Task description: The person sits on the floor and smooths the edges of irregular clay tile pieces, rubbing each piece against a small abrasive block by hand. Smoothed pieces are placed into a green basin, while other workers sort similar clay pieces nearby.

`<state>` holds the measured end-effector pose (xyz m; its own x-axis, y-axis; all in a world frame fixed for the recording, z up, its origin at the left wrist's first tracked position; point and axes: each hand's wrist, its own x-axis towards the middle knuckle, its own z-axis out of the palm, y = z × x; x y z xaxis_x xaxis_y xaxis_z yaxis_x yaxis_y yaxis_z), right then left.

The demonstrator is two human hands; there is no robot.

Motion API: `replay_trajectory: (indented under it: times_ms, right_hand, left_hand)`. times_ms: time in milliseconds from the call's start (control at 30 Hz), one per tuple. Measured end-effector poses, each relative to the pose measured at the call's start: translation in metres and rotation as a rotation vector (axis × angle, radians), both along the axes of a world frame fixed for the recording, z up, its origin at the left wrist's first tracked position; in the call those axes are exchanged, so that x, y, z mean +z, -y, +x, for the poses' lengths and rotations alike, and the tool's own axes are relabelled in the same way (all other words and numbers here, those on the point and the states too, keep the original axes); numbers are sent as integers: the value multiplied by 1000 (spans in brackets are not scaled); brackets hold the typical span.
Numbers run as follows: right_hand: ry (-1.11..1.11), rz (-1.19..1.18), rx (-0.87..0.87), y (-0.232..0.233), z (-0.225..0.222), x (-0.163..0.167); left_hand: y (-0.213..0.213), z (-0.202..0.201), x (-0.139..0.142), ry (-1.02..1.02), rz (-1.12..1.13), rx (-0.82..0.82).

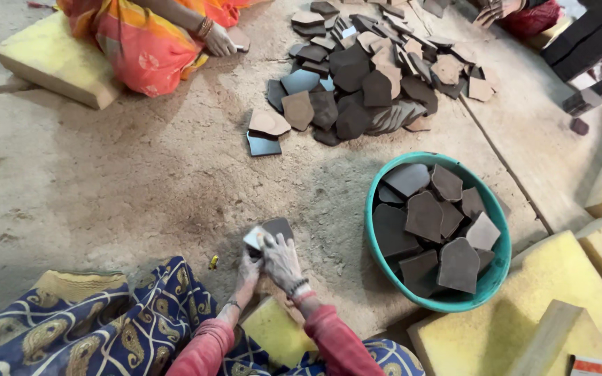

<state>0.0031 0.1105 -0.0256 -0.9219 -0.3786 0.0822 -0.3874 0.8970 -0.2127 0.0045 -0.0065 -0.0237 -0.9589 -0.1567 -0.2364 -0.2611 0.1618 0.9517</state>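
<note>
A dark, flat leather-like piece (278,227) lies under my hands on the dusty floor. My right hand (282,261) presses down on top of it with a small pale pad (255,237) under its fingers. My left hand (248,271) grips the near edge of the same piece, partly hidden behind the right hand. Both my sleeves are pink, and blue patterned cloth covers my lap.
A teal tub (496,275) to my right holds several dark pieces. A heap of similar brown and black pieces (367,76) lies farther off. Yellow foam blocks (552,278) sit right and left. Another person in orange (144,42) sits at top left.
</note>
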Motion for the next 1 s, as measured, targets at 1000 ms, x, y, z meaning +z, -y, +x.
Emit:
replay_trajectory:
  times_ms: [1000]
  right_hand:
    - [28,34,-197,-46,-26,-2]
  left_hand:
    - [7,4,-10,327,813,96]
